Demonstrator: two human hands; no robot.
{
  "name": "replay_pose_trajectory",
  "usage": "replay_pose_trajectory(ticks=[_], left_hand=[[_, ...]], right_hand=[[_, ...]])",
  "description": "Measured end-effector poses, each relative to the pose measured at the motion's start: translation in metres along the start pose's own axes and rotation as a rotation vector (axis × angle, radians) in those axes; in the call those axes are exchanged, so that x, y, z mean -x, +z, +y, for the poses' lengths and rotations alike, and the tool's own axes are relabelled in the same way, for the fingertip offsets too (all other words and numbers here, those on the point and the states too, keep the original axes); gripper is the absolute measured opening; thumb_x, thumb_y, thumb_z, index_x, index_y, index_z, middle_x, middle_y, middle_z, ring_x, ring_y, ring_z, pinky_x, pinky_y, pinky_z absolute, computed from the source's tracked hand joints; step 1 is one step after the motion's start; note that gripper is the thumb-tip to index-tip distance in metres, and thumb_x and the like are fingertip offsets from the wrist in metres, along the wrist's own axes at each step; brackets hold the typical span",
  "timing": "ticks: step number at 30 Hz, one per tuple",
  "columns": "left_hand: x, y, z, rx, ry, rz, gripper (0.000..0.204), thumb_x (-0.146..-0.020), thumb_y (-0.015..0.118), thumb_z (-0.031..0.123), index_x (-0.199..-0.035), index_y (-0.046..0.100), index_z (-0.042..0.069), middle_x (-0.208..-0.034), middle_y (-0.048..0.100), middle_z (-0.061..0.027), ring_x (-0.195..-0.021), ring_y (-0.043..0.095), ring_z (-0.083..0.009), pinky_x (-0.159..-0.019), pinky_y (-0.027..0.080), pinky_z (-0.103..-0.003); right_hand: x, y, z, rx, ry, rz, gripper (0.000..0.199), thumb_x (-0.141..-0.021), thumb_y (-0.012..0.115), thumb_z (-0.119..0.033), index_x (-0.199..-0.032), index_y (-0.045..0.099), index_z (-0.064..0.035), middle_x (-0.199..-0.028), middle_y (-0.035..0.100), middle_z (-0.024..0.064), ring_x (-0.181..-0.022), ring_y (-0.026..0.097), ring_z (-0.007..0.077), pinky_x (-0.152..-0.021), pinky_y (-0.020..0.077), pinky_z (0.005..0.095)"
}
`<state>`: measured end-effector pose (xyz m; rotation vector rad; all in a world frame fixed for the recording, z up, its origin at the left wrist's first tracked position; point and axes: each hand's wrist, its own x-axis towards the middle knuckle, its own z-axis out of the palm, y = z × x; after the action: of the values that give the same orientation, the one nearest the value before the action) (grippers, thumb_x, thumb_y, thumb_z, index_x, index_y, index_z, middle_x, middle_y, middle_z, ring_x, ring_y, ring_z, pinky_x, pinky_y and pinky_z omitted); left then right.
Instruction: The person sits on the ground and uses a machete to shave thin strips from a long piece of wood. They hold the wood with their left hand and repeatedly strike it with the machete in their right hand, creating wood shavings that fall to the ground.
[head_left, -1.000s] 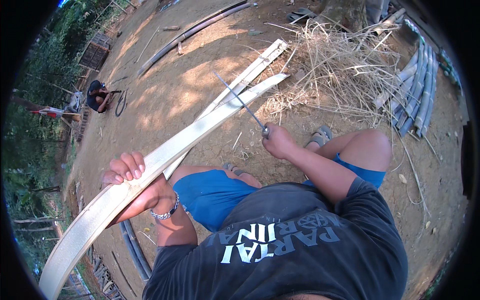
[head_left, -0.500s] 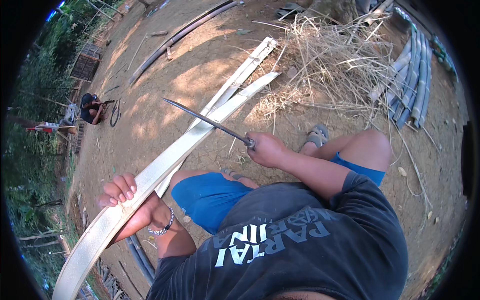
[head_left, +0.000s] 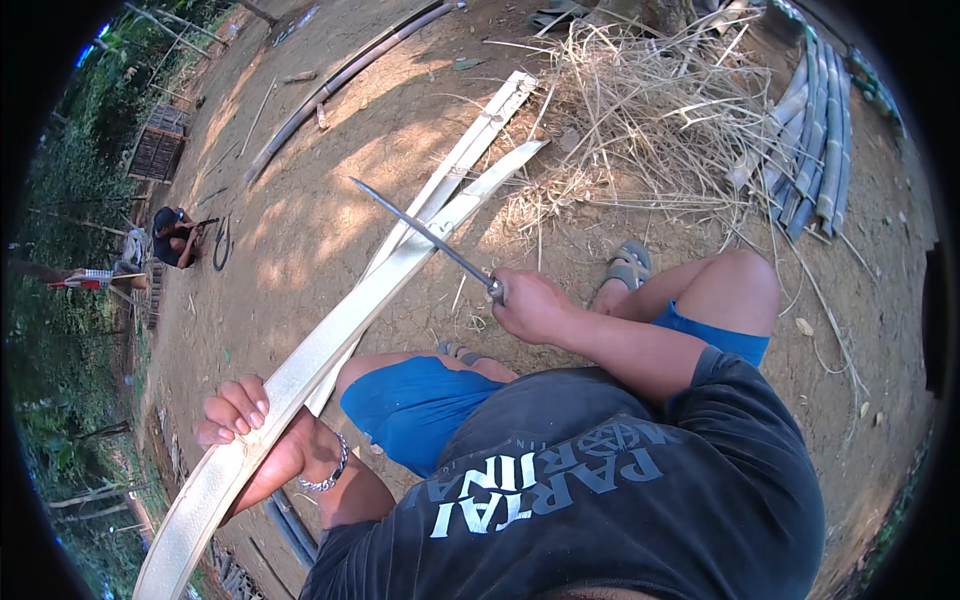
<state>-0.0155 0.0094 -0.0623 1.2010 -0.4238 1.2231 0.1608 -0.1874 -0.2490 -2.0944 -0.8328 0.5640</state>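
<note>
A long pale split bamboo strip [head_left: 330, 340] runs slantwise from the lower left toward the upper middle. My left hand [head_left: 255, 440], with a chain bracelet at its wrist, is wrapped round the strip near its lower part. In my right hand [head_left: 535, 308] is the handle of a long, narrow-bladed knife [head_left: 440, 243], most of the handle hidden by my fingers. The blade crosses over the strip's far half; whether it touches, I cannot tell. Under the strip lies another split bamboo length [head_left: 478, 140], its far end near a heap of shavings.
The heap of thin bamboo shavings [head_left: 650, 130] lies on the dirt ahead of my feet. Bamboo poles [head_left: 825, 140] are stacked at the far right. One long pole [head_left: 340, 85] rests on the ground farther off. A person [head_left: 175, 238] crouches at the far left, near a woven crate [head_left: 158, 143].
The knife's tip has swung to the right, so the blade now crosses the strip at a steeper slant. Both hands keep their holds. The whole view has shifted slightly.
</note>
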Motion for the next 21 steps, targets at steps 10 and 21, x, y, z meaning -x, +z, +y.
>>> replay_pose_trajectory(ticks=[10, 21], left_hand=[[0.006, 0.016, -0.002, 0.031, -0.006, 0.037, 0.08, -0.073, 0.043, 0.087, -0.073, 0.046, 0.006, -0.067, 0.035, -0.0025, -0.057, 0.034, -0.0121, -0.052, 0.029, -0.026], [0.002, 0.005, -0.007, 0.008, -0.015, 0.041, 0.083, -0.072, 0.041, 0.089, -0.073, 0.046, 0.006, -0.066, 0.035, -0.0026, -0.056, 0.034, -0.0123, -0.05, 0.028, -0.025]], right_hand=[[-0.053, 0.013, 0.093, -0.007, 0.23, 0.057, 0.015, -0.08, 0.057, -0.014, -0.091, 0.059, -0.0042, -0.091, 0.066, 0.0207, -0.09, 0.064, 0.0385, -0.08, 0.05, 0.0483], [-0.078, 0.024, 0.158, -0.012, 0.286, 0.065, 0.02, -0.08, 0.059, -0.017, -0.095, 0.062, -0.0043, -0.09, 0.066, 0.0227, -0.089, 0.064, 0.0401, -0.082, 0.0504, 0.0481]])
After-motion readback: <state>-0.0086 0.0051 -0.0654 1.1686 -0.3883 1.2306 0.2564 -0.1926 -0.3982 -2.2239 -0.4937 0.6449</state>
